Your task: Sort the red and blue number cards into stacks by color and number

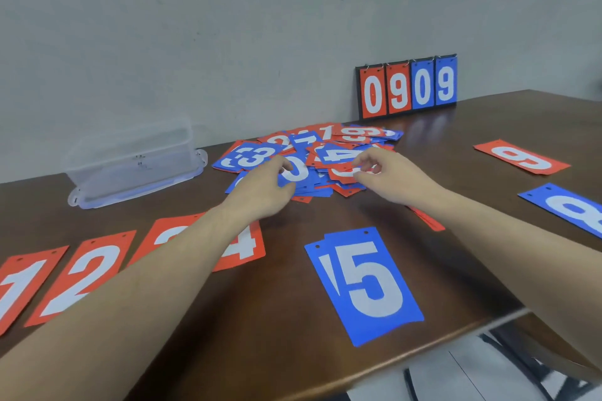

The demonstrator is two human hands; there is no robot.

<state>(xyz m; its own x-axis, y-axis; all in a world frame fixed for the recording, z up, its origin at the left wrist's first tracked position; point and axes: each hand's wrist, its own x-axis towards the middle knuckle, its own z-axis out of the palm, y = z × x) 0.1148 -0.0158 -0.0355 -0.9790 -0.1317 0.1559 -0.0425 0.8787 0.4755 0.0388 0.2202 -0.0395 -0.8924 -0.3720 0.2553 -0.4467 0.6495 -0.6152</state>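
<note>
The unsorted pile (312, 156) is being worked at the middle of the table (277, 319), the left hand (264, 189) being pinched onto a blue card (294, 172) and the right hand (387, 176) onto a red card (345, 172). Only one card should be lifted by each hand, so that neighbours are not being dragged along. Open wood is being left between the blue 5 stack (365, 286) and the red 4 (242, 246); the near table edge is being approached by the 5.

Left forearm (140, 273): bare to the frame edge at 7 o'clock — no sleeve, watch or band.
Right forearm (508, 231): bare likewise, entering from 4 o'clock.
Left hand (260, 189): ungloved, no rings visible.
Right hand (391, 176): ungloved — no rings visible.
</note>
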